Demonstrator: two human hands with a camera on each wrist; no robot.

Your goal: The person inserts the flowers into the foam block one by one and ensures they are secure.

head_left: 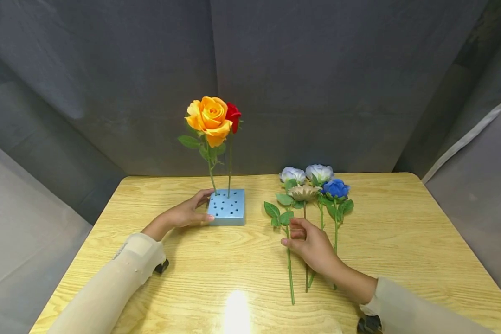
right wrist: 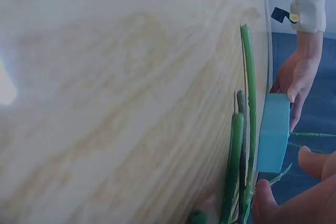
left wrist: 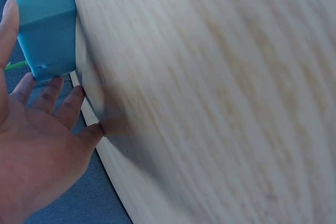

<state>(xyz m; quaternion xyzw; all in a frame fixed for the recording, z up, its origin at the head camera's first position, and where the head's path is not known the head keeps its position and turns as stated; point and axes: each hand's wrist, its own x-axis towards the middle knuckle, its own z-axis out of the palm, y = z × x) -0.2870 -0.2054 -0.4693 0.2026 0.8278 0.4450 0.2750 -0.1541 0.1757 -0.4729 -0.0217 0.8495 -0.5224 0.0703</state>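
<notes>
A light-blue foam block with holes in its top stands on the table, with an orange rose and a red rose upright in it. My left hand holds the block's left side, thumb at the front corner and fingers towards the back. Over the lying flowers, my right hand has its thumb and fingers apart beside the leftmost green stem. In the right wrist view, the thumb and a fingertip stand apart near the stems; whether they touch one is unclear.
Right of the block lie two pale lavender-white flowers, a beige daisy-like flower and a blue flower, stems towards me. Grey curtains hang behind the wooden table.
</notes>
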